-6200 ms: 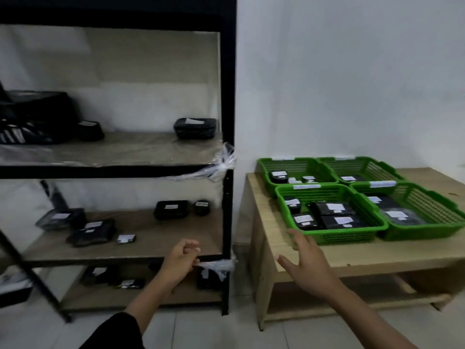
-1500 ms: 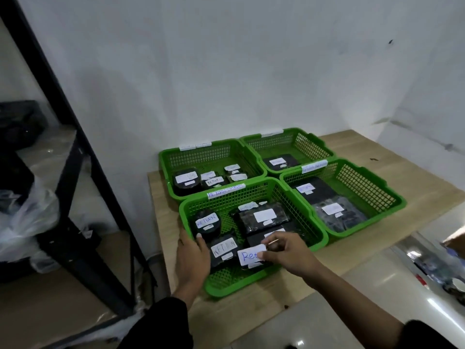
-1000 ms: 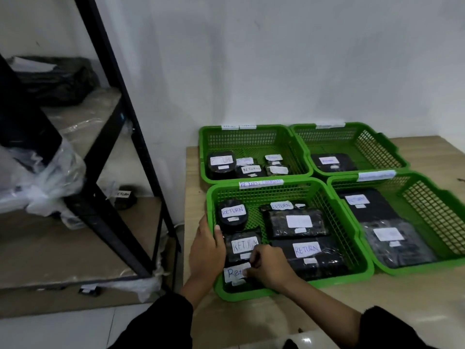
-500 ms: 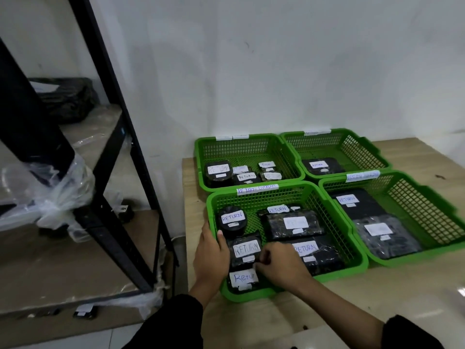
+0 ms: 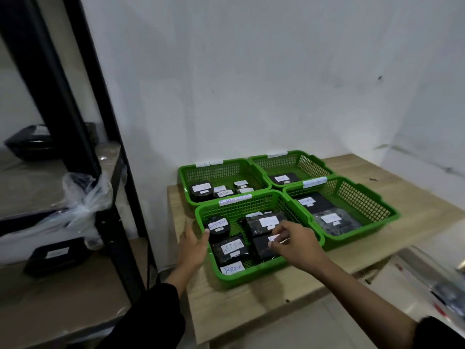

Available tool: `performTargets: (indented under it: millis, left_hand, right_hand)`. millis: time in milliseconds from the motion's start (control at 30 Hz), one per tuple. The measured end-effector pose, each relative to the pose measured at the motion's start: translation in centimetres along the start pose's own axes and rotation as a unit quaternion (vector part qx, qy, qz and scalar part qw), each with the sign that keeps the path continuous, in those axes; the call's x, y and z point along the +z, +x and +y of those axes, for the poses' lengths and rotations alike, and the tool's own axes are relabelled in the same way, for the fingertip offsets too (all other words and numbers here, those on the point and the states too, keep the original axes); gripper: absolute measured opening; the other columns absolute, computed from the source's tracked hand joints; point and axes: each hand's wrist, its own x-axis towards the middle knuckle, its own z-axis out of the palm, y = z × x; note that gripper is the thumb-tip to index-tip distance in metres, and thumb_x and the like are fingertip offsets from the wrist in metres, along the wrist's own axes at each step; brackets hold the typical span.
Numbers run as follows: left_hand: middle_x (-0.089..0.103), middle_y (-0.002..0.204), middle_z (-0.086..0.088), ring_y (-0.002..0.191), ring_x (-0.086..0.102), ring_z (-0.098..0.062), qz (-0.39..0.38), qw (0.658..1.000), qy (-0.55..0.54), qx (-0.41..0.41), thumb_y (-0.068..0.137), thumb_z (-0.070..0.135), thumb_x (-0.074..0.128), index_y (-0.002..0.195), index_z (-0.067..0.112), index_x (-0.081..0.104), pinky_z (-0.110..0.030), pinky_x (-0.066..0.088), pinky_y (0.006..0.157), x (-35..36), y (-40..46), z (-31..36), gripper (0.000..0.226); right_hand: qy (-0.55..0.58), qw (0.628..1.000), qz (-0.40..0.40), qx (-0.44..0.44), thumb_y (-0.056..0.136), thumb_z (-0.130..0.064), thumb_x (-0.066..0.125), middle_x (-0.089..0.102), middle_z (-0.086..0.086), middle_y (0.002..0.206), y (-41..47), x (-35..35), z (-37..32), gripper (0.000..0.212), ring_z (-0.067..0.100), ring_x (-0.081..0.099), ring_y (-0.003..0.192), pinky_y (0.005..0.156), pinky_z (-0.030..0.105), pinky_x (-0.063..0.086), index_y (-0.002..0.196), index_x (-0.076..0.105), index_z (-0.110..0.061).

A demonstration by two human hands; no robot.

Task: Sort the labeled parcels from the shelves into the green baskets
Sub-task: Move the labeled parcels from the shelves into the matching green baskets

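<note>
A: Where are the parcels lying at this moment?

B: Several are lying in the near-left green basket [image 5: 254, 274] on the bench [image 5: 415, 212]. A small black parcel with a "RETURN" label [image 5: 231, 248] is sitting near the front. One more labeled parcel [image 5: 54, 254] is waiting on the shelf [image 5: 75, 298].

A: And what are the hands doing?

B: The left hand [image 5: 192, 246] is resting open against the left rim of that basket, holding nothing. The right hand [image 5: 293, 244] is hovering over the basket with loosely curled fingers. I cannot tell if it is pinching something or only touching a label.

A: How will these parcels handle, do you think?

B: I am judging them light and small. The black plastic wrap is looking smooth, so perhaps a little slippery. I would be taking one across its two long sides, not by the paper label, which may be peeling off.
</note>
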Motion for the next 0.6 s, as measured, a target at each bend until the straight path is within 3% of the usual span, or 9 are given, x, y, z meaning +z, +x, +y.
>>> performTargets:
  millis: [100,300,600]
  left_hand:
    - [0.034,0.149,-0.013,0.136,0.034,-0.027,0.012,0.999,-0.018,0.032,0.090,0.047,0.047,0.144,0.011,0.026,-0.037,0.028,0.109,-3.2,-3.2,0.0,0.068]
    - [0.028,0.153,-0.008,0.139,0.031,-0.024,0.038,0.998,-0.041,-0.006,0.096,0.036,0.043,0.149,0.015,0.015,-0.034,0.027,0.110,-8.6,-14.2,-1.9,0.064]
    - [0.041,0.144,-0.003,0.131,0.040,-0.023,0.040,0.996,-0.023,-0.073,0.097,0.038,0.041,0.148,0.018,0.022,-0.031,0.034,0.100,-15.3,-28.8,-8.4,0.058]
  right_hand:
    - [-0.004,0.999,0.017,-0.027,0.080,-0.024,0.070,0.067,-0.009,0.075,-2.7,-1.2,-1.0,0.016,0.011,0.063,0.075,0.063,0.023,0.045,0.092,0.058,-0.021]
    - [0.037,0.997,0.009,-0.072,0.080,-0.023,0.071,0.065,-0.010,0.072,-11.6,-0.7,-3.0,0.018,0.010,0.062,0.072,0.062,0.020,0.043,0.091,0.057,-0.022]
    - [0.067,0.988,-0.111,-0.089,0.080,-0.019,0.069,0.066,-0.007,0.076,-24.5,4.8,-6.6,0.018,0.010,0.065,0.072,0.069,0.025,0.049,0.094,0.059,-0.022]
